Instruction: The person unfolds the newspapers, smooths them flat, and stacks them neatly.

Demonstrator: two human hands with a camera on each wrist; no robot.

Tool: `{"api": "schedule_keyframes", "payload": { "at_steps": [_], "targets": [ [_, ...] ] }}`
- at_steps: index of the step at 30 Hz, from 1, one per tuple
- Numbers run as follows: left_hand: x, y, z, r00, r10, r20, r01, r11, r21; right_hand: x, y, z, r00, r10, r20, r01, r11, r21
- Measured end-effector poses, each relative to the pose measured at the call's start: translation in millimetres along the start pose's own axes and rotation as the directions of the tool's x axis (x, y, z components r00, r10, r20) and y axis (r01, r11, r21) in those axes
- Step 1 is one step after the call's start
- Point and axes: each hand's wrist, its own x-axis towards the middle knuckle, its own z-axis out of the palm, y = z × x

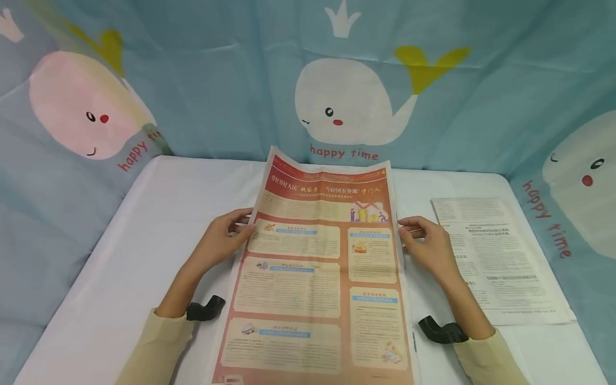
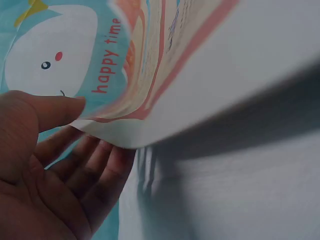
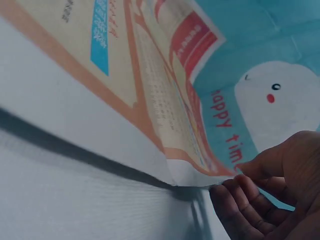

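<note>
A red and cream newspaper [image 1: 298, 289] stretches lengthwise over the white table, with its side edges raised where the hands are. My left hand [image 1: 226, 235] holds its left edge; in the left wrist view the thumb is above the paper and the fingers [image 2: 107, 170] are under it. On the opposite edge, my right hand [image 1: 425, 246] pinches the newspaper [image 3: 150, 120] between thumb and fingers [image 3: 240, 200], as the right wrist view shows. The sheet's near end runs out of the head view.
Another newspaper [image 1: 500, 267], printed in black and white, lies to the right, partly behind the right forearm. Blue cloth [image 1: 231, 96] with whale pictures hangs behind and at both sides of the white table [image 1: 120, 278]. A black band piece [image 1: 207, 309] sits at each wrist.
</note>
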Motion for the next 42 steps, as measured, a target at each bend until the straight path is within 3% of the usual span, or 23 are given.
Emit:
{"api": "schedule_keyframes", "payload": {
  "at_steps": [5, 12, 19, 27, 35, 42],
  "targets": [
    [-3.7, 1.0, 0.4, 0.999, -0.038, 0.034, 0.037, 0.999, 0.021, 0.8, 3.8, 5.1, 0.998, 0.031, 0.052, -0.033, 0.999, 0.022],
    [-10.8, 5.9, -7.1, 0.993, -0.094, 0.065, 0.091, 0.995, 0.05, 0.7, 6.1, 8.0, 0.993, 0.087, 0.081, -0.08, 0.993, -0.082],
    [-16.9, 8.3, -9.0, 0.983, -0.134, 0.123, 0.128, 0.99, 0.061, 1.1, 10.3, 13.7, 0.995, 0.061, 0.084, -0.053, 0.994, -0.097],
    [-17.1, 7.9, -15.8, 0.979, -0.159, 0.126, 0.152, 0.987, 0.059, 1.5, 9.3, 13.5, 0.997, 0.046, 0.058, -0.04, 0.995, -0.096],
    [-17.3, 7.0, -19.5, 0.955, -0.213, 0.205, 0.221, 0.975, -0.018, -7.3, -8.1, 19.1, 0.998, -0.068, -0.013, 0.067, 0.991, -0.114],
    [-21.0, 7.6, -19.9, 0.946, -0.23, 0.229, 0.235, 0.972, 0.008, -17.5, -39.2, 41.1, 0.986, -0.154, 0.067, 0.155, 0.988, -0.019]
  ]
}}
